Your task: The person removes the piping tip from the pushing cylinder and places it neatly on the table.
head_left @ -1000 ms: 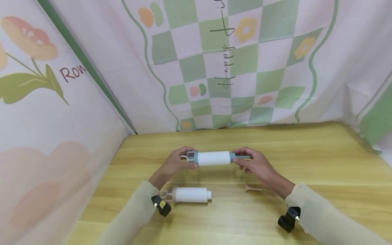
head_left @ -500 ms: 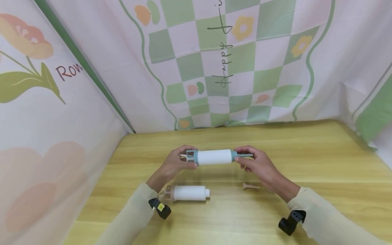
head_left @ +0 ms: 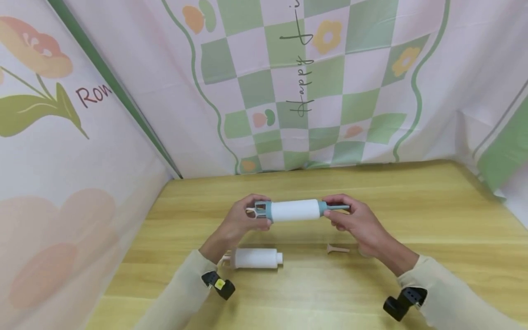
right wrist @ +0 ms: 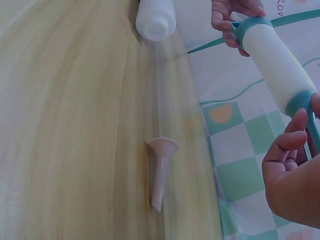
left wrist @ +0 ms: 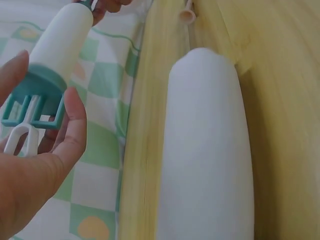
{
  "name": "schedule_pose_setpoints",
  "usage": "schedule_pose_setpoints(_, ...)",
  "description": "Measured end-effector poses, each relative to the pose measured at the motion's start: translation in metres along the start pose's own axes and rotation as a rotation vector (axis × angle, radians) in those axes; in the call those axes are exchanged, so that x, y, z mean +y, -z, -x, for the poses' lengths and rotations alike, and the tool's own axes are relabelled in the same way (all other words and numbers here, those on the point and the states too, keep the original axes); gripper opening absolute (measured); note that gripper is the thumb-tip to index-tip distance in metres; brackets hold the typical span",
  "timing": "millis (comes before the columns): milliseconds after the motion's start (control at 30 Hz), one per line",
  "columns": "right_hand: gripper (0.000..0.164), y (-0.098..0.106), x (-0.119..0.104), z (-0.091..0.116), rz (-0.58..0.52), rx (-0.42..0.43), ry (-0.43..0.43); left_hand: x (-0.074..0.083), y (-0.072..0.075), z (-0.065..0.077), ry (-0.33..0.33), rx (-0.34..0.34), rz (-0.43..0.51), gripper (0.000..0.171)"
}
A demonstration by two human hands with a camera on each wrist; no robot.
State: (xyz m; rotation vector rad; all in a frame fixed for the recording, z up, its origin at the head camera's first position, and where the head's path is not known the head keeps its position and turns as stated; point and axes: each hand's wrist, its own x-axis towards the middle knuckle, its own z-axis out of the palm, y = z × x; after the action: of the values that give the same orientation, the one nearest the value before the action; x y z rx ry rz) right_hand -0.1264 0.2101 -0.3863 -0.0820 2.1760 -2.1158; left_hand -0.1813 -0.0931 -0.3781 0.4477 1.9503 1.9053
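Observation:
Both hands hold a syringe-like sausage stuffer (head_left: 294,210) level above the table, with a white barrel and teal ends. My left hand (head_left: 239,218) grips its teal handle end (left wrist: 42,90), where a white plunger handle (left wrist: 24,137) sticks out. At the other end, my right hand (head_left: 358,221) pinches the teal nozzle collar (right wrist: 301,102) between thumb and fingers. A thin teal nozzle (head_left: 339,207) points right from it, partly hidden by the fingers. Below lies a second stuffer (head_left: 255,258), white with a pinkish handle end. A loose pink nozzle (head_left: 338,249) lies near the right forearm.
The wooden table (head_left: 305,293) ends at a patterned curtain (head_left: 288,91) behind the hands. Another printed cloth (head_left: 82,169) hangs along the left side. Each wrist wears a small black camera, the right-hand camera (head_left: 402,303) close above the tabletop.
Both hands have shifted slightly to the right with the held stuffer. Their hold on its two ends looks the same. The second stuffer and the pink nozzle lie still.

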Motion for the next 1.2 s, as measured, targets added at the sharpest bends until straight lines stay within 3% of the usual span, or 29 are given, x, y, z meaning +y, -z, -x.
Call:
schedule_pose_setpoints(333, 0.042, 0.006, 0.003, 0.009, -0.006, -0.019, 0.043, -0.002, -0.010, 0.003, 0.006, 0.027, 0.011, 0.053)
schedule_pose_setpoints(867, 0.045, 0.010, -0.009, 0.015, 0.135, -0.048, 0.125, 0.003, -0.014, 0.009, -0.030, 0.055, -0.072, 0.051)
schedule_pose_setpoints(1200, 0.052, 0.012, -0.013, 0.016, 0.147, -0.082, 0.074, 0.003, -0.016, 0.009, -0.053, 0.075, -0.116, 0.051)
